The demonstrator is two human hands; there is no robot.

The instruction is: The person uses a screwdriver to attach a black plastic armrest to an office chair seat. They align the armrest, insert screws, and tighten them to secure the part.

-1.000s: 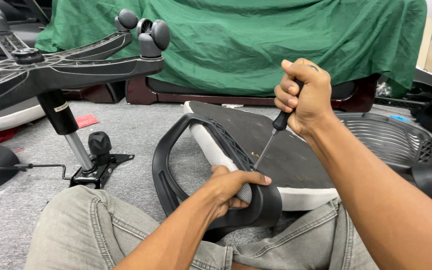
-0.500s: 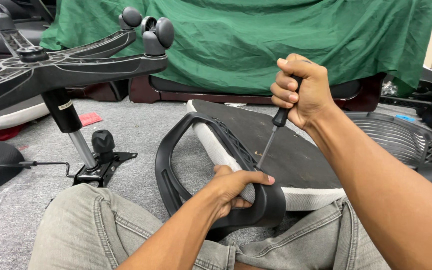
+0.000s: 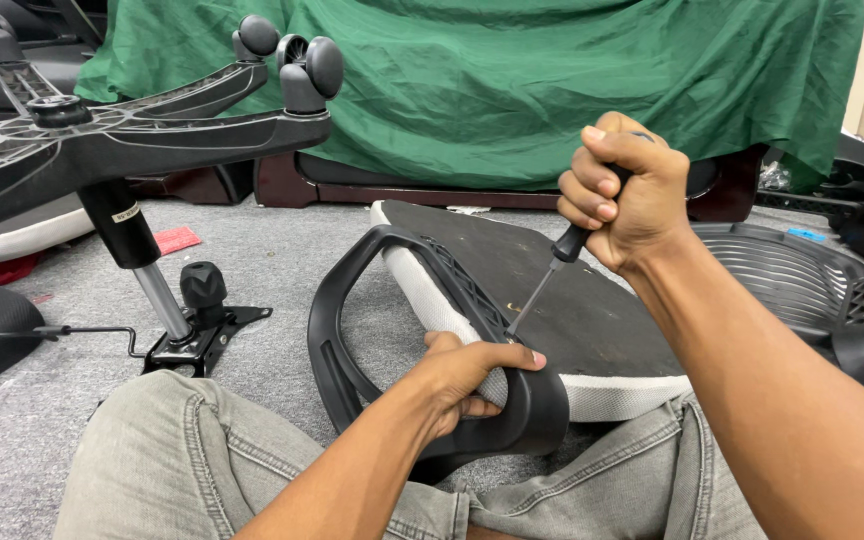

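Observation:
An upside-down chair seat (image 3: 562,290), dark underneath with a white padded edge, rests across my lap. A black loop-shaped armrest (image 3: 372,300) stands against its left edge. My left hand (image 3: 467,375) grips the armrest's lower end where it meets the seat. My right hand (image 3: 622,200) is clenched around the black handle of a screwdriver (image 3: 542,280). Its thin shaft slants down and left, and the tip sits at the armrest bracket just above my left thumb.
A black star-shaped chair base with castors (image 3: 152,125) lies tipped at the left, its gas cylinder (image 3: 142,265) on a mechanism plate (image 3: 202,325). A green cloth (image 3: 472,80) drapes furniture behind. A black ribbed chair part (image 3: 802,275) lies at the right on grey carpet.
The view has shifted slightly. Both hands keep their grips, and the screwdriver stays on the same spot at the armrest bracket.

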